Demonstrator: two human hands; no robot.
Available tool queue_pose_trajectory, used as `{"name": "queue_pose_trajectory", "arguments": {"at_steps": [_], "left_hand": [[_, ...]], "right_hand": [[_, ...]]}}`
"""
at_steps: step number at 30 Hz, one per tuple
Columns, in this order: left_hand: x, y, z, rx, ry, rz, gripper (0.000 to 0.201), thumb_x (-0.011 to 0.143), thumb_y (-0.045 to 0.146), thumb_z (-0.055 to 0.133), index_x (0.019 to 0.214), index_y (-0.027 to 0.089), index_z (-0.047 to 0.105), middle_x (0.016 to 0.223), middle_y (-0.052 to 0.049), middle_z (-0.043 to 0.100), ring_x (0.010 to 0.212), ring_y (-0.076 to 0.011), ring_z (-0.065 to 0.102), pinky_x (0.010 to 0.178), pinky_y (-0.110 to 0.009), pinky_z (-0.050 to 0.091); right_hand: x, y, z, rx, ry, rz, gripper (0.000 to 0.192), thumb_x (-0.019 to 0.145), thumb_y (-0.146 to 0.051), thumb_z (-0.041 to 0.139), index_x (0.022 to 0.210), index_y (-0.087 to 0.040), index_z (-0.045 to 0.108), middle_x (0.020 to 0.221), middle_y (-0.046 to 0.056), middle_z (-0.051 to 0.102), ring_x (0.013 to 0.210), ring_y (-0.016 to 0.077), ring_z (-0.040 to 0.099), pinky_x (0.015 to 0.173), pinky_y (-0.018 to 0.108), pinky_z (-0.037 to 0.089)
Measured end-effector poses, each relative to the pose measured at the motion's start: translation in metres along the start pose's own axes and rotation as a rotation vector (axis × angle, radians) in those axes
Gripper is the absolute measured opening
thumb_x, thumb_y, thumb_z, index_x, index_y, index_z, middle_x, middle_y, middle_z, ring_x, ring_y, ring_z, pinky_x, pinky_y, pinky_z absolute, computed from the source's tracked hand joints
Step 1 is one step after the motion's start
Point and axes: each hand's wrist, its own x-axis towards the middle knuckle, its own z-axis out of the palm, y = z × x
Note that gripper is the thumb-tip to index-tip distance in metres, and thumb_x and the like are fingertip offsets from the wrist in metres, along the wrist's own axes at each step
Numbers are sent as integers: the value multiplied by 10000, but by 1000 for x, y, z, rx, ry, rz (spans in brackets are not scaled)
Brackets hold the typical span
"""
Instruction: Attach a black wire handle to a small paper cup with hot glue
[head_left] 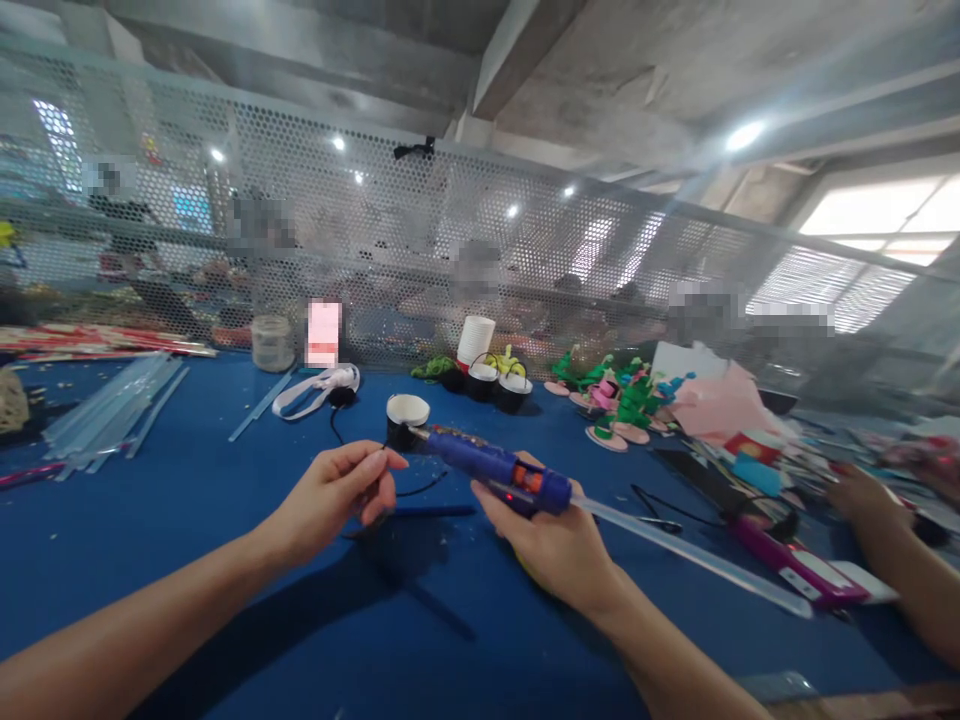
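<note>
My right hand [559, 550] is wrapped around a blue hot glue gun [480, 458], whose small red light is on. A long clear glue stick [697, 555] sticks out of its back end. The nozzle points left, close to the fingertips of my left hand [341, 490]. Those fingers are pinched together around something thin and black, largely hidden by them. Just behind the nozzle stands a small paper cup [409, 408], white inside and dark outside. A thin black cord [424, 490] curves over the blue table [285, 620] between my hands.
Loose glue sticks [112, 410], a jar [272, 345], a lit phone [323, 333] and white ribbon [315, 390] lie left. Handled cups [514, 390] and green-pink figures [630, 405] stand behind. At right are a purple glue gun [802, 570], paper scraps and another person's hand [870, 500].
</note>
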Motion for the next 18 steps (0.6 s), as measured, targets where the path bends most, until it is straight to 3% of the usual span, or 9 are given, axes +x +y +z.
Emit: {"name": "queue_pose_trajectory", "arguments": {"at_steps": [5,9,13,18], "left_hand": [[2,3,-4,-339,66,-64,156,785,178,433,744,112,568,486,21,475,408,-41,405,409,-145,315],[5,4,-8,-570,115,-111,184,791,117,391,732,91,564,505,10,470,420,-43,416,421,-147,359],[6,4,-8,-631,94,-133,200,797,107,375,725,86,560,498,8,462,414,-44,408,407,-144,367],[5,5,-6,-627,88,-135,212,805,111,361,726,84,556,486,16,446,403,-41,404,399,-142,357]], "right_hand": [[0,2,-7,-7,3,64,191,716,-329,503,623,-178,575,454,-25,529,359,103,479,399,219,413],[-3,4,-5,-41,41,52,166,703,-329,527,638,-181,565,448,-28,528,412,120,514,450,228,440],[-2,4,-2,-54,62,-46,148,723,-311,508,677,-176,547,604,-1,576,571,135,569,616,252,469],[0,2,-2,-68,55,-83,157,721,-300,501,643,-175,555,597,5,556,578,137,565,607,252,466]]}}
